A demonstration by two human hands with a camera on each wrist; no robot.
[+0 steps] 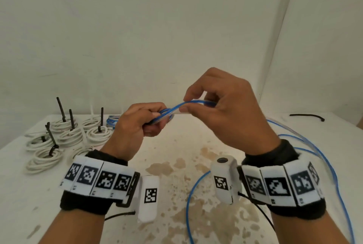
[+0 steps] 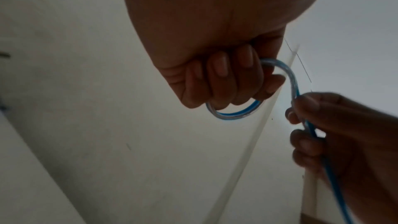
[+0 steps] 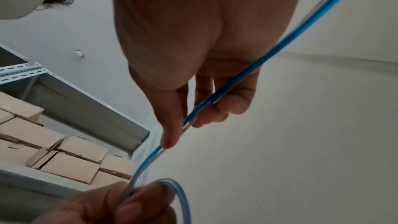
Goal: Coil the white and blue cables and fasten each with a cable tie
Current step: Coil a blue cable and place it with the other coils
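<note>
Above the counter: the left hand [image 1: 137, 124] is closed in a fist round a small coil of translucent blue plastic-sheathed cable [image 1: 167, 115]; the right hand [image 1: 222, 106] pinches the same cable between thumb and fingertips just beside the coil.
Blue cable, free length: from the right hand it runs down past the right wrist and lies in wide loose loops [image 1: 322, 167] on the stained white counter [image 1: 176, 155], some running out of frame.
Step in hand: judged to be coiling, the right hand feeding cable toward the loops held by the left.
Done so far: six coils of white cable [image 1: 68, 135] lie grouped at the left rear of the counter, each with a black cable tie [image 1: 51, 137] whose tail stands up; one finished blue coil [image 1: 112, 121] lies just behind them.
Left to do: most of this blue cable is uncoiled, and no tie is on it yet; a loose black cable tie [image 1: 306, 116] lies well apart at the far right.
Left wrist view only: the left hand's curled fingers [image 2: 219, 81] with a loop emerging below them.
Right wrist view only: the cable crossing the right palm to the thumb [image 3: 172, 125], and a metal shelf of brown cardboard boxes [image 3: 71, 159].
Head view only: the counter and the finished coils.
</note>
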